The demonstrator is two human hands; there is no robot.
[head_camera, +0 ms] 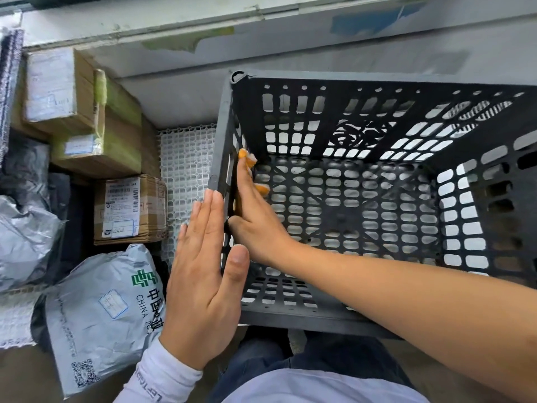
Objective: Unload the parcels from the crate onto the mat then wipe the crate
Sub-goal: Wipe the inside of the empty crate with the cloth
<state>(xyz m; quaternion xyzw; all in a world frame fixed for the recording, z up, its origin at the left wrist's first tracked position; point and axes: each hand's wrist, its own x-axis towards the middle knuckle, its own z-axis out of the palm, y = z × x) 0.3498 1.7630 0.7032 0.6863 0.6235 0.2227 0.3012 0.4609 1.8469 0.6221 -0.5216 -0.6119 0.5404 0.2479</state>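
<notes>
Grey plastic crate (pixel 377 199), perforated on all sides, stands on a white grid mat (pixel 186 158), with no parcels inside it. A person's right hand (pixel 255 216), fingers straight, presses an orange cloth (pixel 247 158) flat against the inside of the crate's left wall. The left hand (pixel 203 280), flat and holding nothing, braces that wall from outside. Left of the crate lie cardboard boxes (pixel 128 207) and grey China Post mailer bags (pixel 101 315).

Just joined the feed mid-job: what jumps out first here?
The dark slotted crate, bare of parcels, fills the right half. The right hand presses an orange cloth against its left inner wall, while the left hand lies flat on the outside. Cardboard boxes and grey mailer bags crowd the left.
</notes>
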